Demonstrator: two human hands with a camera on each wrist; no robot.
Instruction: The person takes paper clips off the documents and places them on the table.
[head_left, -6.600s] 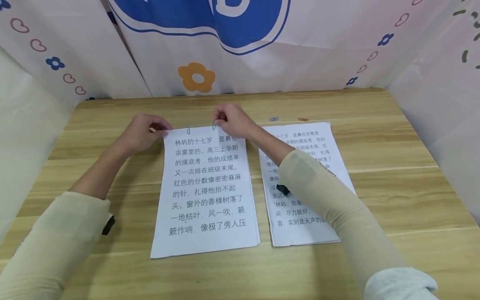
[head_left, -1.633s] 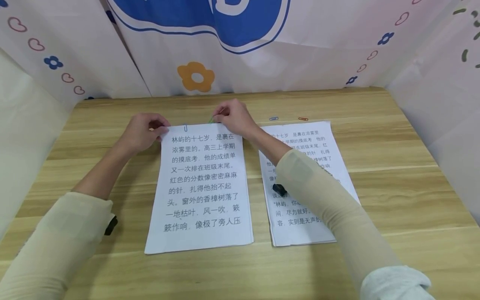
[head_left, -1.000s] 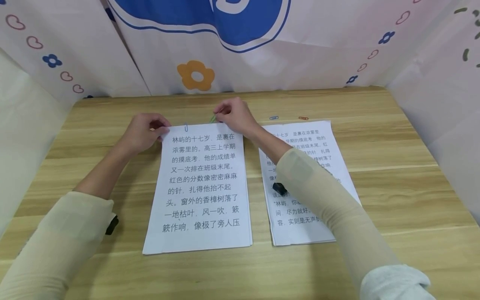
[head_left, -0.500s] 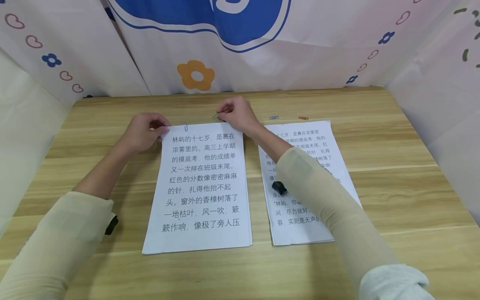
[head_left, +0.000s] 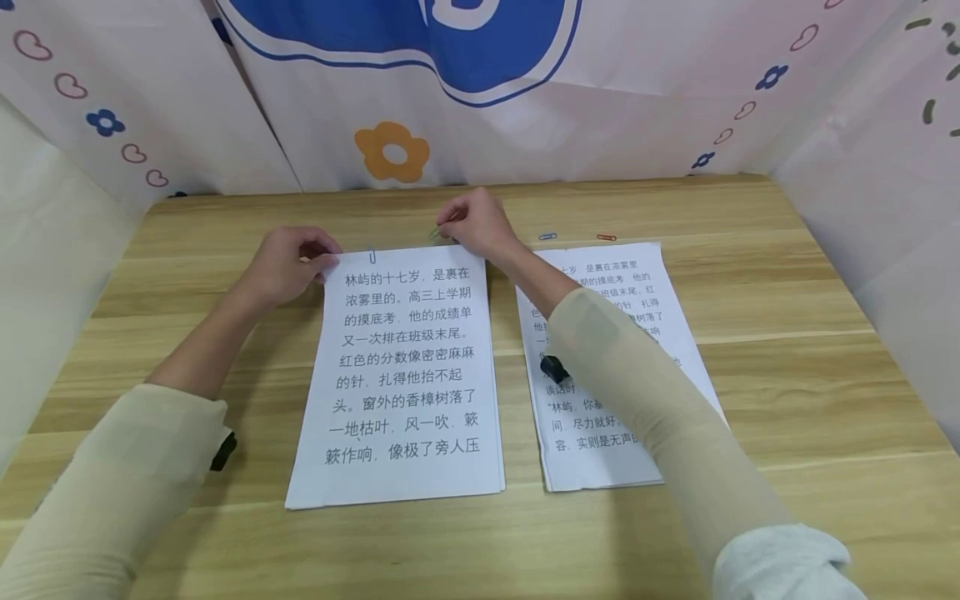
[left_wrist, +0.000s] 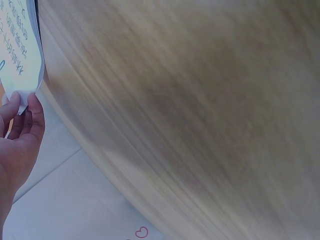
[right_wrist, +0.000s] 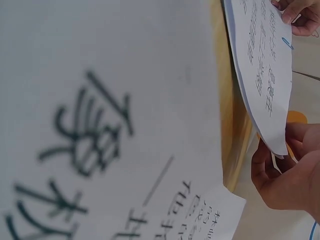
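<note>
In the head view, my left hand [head_left: 288,262] pinches the top left corner of the left paper stack [head_left: 401,483], a few printed sheets; the left wrist view shows the corner between thumb and fingers. A blue paper clip [head_left: 372,257] sits on that stack's top edge. My right hand [head_left: 483,227] is at the top right corner, and its fingertips pinch a green paper clip [head_left: 434,232], which appears just behind the edge, apart from it. In the right wrist view the right hand's fingers are around the sheets' corner; the green clip cannot be made out there.
A second printed stack [head_left: 600,471] lies on the right, partly under my right forearm. Behind it, another blue paper clip [head_left: 548,237] and a red paper clip [head_left: 607,237] rest on the wooden table [head_left: 787,375]. A printed cloth [head_left: 615,125] hangs at the back.
The green clip, earlier on the top edge, has come off it in my right hand, which has shifted slightly right and back. The left stack has slid a little left. My left hand stays on its corner.
</note>
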